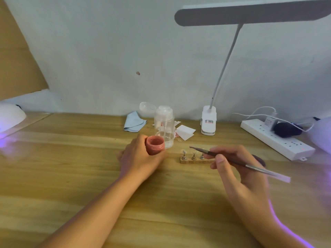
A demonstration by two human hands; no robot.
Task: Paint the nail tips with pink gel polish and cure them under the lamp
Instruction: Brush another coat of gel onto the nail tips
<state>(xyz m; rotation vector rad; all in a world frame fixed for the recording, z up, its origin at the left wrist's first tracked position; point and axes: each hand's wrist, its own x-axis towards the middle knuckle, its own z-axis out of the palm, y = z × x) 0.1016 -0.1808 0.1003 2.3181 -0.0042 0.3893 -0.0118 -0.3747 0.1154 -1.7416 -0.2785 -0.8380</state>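
Left hand (138,158): fingers and thumb curled round the pink gel pot (155,145), gripping it from the side. The forearm runs in from the lower left.
Pink gel pot: lid off, tilted with its open mouth toward the camera. It is at table centre, directly in front of the clear pump bottle (164,126).
Right hand (238,167): thumb and fingers pinched on the brush (259,170), close behind the ferrule.
Brush: lies slanted, with the bristle end pointing left toward the pot but clear of it. The silver handle end sticks out to the right past the hand.
Nail tips (193,153): three visible, each on a small metal holder, between the two hands and just below the brush tip in this view. Blur is too heavy to tell whether they carry colour.
Stand (195,161): wooden strip flat on the table (71,158), its right end hidden behind the right hand.
Curing lamp (10,117): white dome at the far left edge, with violet glow on the wood beneath it.
Second dome (320,135): far right, also casting violet light; probably another curing lamp, only partly in frame.
Desk lamp (208,120): clip base by the wall, with its neck rising to a flat head overhead.
Background: blue cloth (134,122) and white pads (186,132) on either side of the pump bottle.
Power strip (275,138): at the right, with a black plug (286,129) seated in it.
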